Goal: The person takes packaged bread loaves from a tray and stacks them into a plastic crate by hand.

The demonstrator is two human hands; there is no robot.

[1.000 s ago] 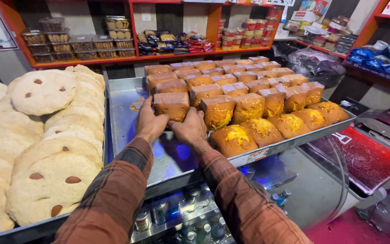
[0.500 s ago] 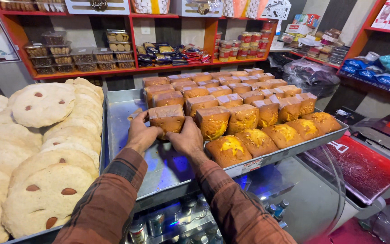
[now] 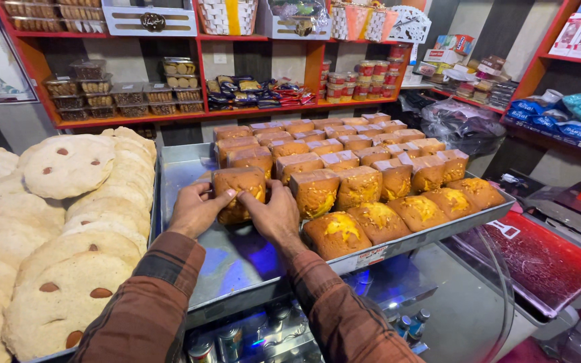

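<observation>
Hands are gripping one golden cake (image 3: 238, 188): left hand (image 3: 195, 210) at nine o'clock, right hand (image 3: 276, 214) at three, fingers closed around it; squeezing harder risks crumbling it over the steel tray (image 3: 237, 269).

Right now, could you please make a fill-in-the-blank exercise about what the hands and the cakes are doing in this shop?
1. Both hands, left hand and right hand, grip one ____.
2. The cakes sit on a metal ____.
3. The big round breads lie to the ____ of the tray.
4. Both sleeves have a ____ pattern.

Missing words: cake; tray; left; plaid
</observation>
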